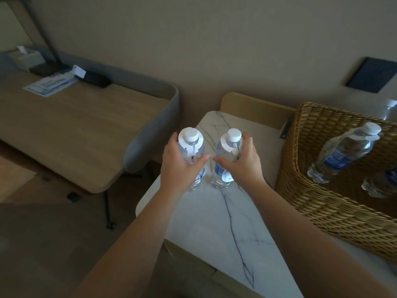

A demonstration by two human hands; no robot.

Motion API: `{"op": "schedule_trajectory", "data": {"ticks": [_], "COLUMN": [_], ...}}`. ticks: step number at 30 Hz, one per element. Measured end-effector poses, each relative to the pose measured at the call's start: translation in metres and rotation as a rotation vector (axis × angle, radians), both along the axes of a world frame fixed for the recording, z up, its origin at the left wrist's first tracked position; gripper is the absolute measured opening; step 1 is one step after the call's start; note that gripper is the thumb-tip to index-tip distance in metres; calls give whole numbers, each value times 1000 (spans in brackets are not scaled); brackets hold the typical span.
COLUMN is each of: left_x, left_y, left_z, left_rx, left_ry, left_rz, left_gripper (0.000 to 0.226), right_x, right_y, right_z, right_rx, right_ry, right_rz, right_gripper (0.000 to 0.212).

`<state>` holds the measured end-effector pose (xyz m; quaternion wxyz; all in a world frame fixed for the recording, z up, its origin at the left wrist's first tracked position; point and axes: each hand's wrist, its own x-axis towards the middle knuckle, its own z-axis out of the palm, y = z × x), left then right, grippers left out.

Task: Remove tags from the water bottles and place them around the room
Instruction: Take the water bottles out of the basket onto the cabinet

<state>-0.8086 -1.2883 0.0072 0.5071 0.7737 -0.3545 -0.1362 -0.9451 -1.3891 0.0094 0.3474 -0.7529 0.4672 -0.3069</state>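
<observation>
Two clear water bottles stand upright side by side on a white marble table (214,222). The left bottle (194,147) has a white cap and a round white tag (183,139) on its neck; my left hand (178,166) grips its body. The right bottle (225,160) carries a white neck tag (224,145) too; my right hand (245,162) grips it from the right side. Both bottle bases rest on the marble.
A wicker basket (311,201) at the right holds more tagged bottles (343,153), lying tilted. A wooden desk (75,130) with a grey rim stands at the left, with papers, a tissue box (25,58) and dark devices at its far end. A dark panel (371,75) hangs on the wall.
</observation>
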Motion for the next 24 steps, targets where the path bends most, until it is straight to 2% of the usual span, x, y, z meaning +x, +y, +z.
{"op": "schedule_trajectory", "data": {"ticks": [3,6,8,10,17,21,24], "left_x": [-5,-15,-27,-41,-133,-196,-236], "left_y": [7,11,7,-2,-55,-93,-128], "left_z": [19,52,74,91,106,102,92], "left_rx": [-22,-176,-274,-322,-310,-281,-177], "left_ry": [-46,-253,-402,-476,-467,-490,-511], "left_rz": [12,-6,-70,-145,-432,-522,-598], "left_gripper": [114,101,88,82,82,89,102], "right_x": [-7,-19,-32,-47,-144,-221,-275], "right_y": [1,2,3,2,-8,-25,-47], "right_z": [10,27,39,51,78,83,80], "right_rx": [49,23,-33,-90,-199,-192,-190], "right_ry": [-4,-40,-61,-80,-143,-127,-79], "right_rz": [24,16,-3,-39,-250,-370,-437], "right_gripper": [105,108,102,93,77,76,81]}}
